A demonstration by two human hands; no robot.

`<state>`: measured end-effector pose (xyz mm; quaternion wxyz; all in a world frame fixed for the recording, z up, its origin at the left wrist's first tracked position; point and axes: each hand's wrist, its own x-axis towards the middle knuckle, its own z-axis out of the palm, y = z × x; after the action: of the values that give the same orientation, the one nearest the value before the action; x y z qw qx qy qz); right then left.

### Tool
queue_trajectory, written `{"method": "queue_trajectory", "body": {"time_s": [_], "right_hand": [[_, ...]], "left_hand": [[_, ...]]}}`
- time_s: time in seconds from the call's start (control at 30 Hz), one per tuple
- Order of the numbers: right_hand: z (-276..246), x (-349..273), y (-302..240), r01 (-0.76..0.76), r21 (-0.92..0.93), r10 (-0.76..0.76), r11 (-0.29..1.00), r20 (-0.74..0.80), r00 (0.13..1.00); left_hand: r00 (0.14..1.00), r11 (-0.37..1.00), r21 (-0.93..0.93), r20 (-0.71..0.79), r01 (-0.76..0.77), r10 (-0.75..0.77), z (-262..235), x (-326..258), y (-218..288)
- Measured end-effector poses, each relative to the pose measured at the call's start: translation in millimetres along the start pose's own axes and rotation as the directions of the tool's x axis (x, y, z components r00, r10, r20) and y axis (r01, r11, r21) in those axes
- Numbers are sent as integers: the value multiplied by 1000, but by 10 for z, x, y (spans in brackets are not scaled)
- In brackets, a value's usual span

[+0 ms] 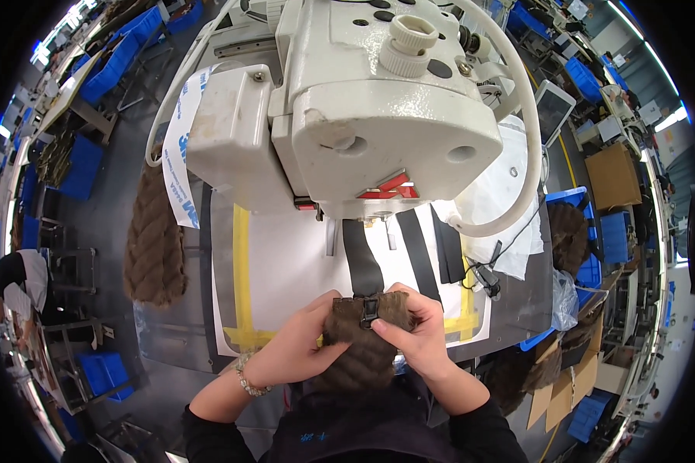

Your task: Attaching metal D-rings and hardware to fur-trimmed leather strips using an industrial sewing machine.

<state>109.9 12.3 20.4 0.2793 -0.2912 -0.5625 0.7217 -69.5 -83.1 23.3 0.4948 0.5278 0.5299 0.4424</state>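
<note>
A brown fur piece (361, 356) lies between my two hands close to my body, at the near edge of the sewing machine's table. My left hand (307, 339) grips its left side, thumb on the fur and fingers under it. My right hand (415, 333) pinches the right side, its thumb pressing by a black plastic buckle (370, 310) at the top edge of the fur. Behind the buckle a wide black strap (361, 258) runs away toward the machine. Whether strap and buckle are joined I cannot tell.
The large white sewing machine (394, 131) overhangs the table just beyond my hands. More black straps (417, 258) lie to the right on a white sheet edged with yellow tape (242, 270). Another fur piece (156, 247) is at the left; a blue bin (587, 266) with fur stands right.
</note>
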Motion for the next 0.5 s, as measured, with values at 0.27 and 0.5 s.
{"method": "queue_trajectory", "body": {"time_s": [0.27,0.5], "right_hand": [[-9,-55,-14,42,-155,-37,987,36,999],[-5,-47,1,22,80,-21,997,-11,1000]], "left_hand": [[989,988,-147,-147,-42,21,3,25,23],[991,967,-256,-127,18,-52,28,45,87]]}}
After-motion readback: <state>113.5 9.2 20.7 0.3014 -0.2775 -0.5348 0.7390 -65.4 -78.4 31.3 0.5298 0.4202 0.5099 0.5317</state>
